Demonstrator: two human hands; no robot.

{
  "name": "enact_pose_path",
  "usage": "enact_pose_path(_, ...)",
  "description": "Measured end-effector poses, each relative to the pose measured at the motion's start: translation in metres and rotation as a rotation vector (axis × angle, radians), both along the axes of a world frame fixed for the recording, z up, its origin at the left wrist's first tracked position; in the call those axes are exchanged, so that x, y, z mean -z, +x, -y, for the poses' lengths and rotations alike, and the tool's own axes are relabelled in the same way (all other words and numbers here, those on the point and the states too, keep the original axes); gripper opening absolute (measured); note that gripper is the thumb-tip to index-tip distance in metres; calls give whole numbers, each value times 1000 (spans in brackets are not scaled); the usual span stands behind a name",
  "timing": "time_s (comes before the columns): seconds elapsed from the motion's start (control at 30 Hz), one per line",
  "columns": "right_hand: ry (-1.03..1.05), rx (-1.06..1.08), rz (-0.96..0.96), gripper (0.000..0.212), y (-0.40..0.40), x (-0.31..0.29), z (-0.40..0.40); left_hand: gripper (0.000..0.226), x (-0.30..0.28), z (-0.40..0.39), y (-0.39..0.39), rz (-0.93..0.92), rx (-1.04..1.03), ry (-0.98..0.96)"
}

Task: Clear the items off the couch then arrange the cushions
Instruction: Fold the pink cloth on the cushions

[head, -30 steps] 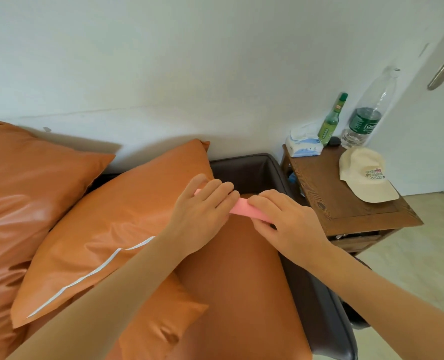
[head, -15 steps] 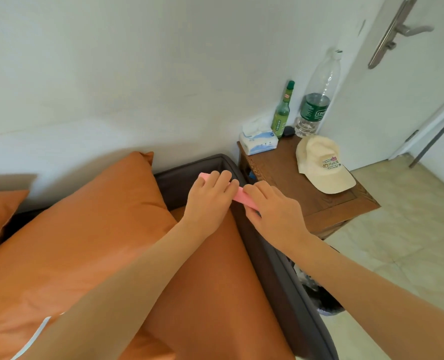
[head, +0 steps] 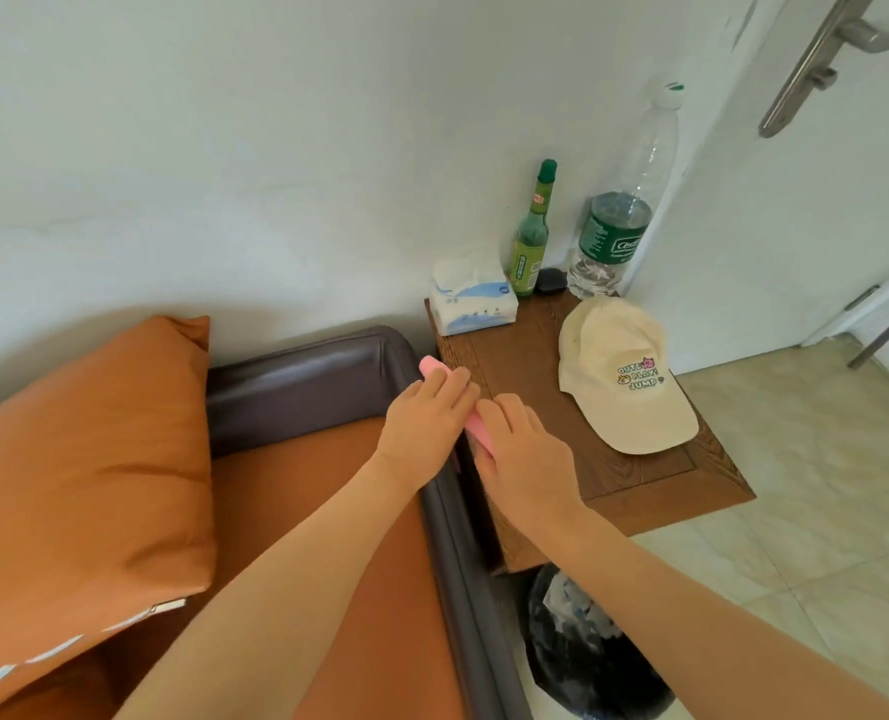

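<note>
1. White plastered wall and a white door bound the scene; below them stands a dark wooden worktop (head: 525, 366), its near left edge just beside the dark brown arm of the couch (head: 322, 371).
2. Pink object (head: 428, 365): slim, elongated, smooth, with a rounded far end; only that end and a short middle section show, the remainder being covered by the hands. What kind of object it is cannot be told.
3. Position: the pink object is held above the gap where the couch arm meets the worktop edge, its long axis running from far-left to near-right, roughly along that edge.
4. Left hand (head: 426, 423): fingers curled over the far half of the object, gripping it from above.
5. Right hand (head: 517, 452): fingers curled over the near half, holding it likewise; this hand lies nearer the worktop surface.
6. Judgement: the object appears to be in transfer off the couch, with the bare wood directly to its right a likely place to set it down.
7. On the worktop: tissue pack (head: 472, 304), small green bottle (head: 531, 241), clear water bottle (head: 621, 210), cream cap (head: 624, 376).
8. Orange cushion (head: 88, 459) leans on the couch seat, not yet arranged.
</note>
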State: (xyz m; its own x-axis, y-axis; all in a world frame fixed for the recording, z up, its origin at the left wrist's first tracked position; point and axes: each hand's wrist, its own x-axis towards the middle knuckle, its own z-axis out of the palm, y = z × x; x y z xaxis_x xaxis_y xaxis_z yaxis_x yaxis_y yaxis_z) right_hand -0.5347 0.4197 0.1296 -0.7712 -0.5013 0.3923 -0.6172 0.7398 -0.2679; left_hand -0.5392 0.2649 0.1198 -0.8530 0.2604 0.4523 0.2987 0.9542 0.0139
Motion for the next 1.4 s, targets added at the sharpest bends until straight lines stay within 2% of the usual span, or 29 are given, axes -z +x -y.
enact_pose_path(0.2,-45,41,81,43,-46,58,-8,35,55,-16,-53,24,8,65)
enact_pose_path(0.4,-33,116,212,33,-85,114,17,28,100,-3,-100,33,-9,-33)
enact_pose_path(0.57,-5,156,234,35,-101,142,42,31,117,13,-119,100,-18,-22)
enact_pose_path(0.7,-16,176,238,36,-111,146,53,39,116,25,-125,155,-1,10)
enact_pose_path(0.8,-53,181,184,34,-113,146,54,37,120,29,-125,144,44,12)
enact_pose_path(0.9,-82,186,154,41,-113,146,49,36,126,32,-122,135,61,29)
enact_pose_path(1.07,-91,152,259,52,-114,140,43,48,131,35,-111,193,13,42)
enact_pose_path(1.2,-154,121,330,41,-119,137,40,44,129,37,-109,223,21,92)
enact_pose_path(1.3,-237,88,407,39,-121,133,41,58,124,36,-111,245,28,92)
enact_pose_path(1.4,-277,91,444,40,-121,132,43,59,118,33,-113,236,21,63)
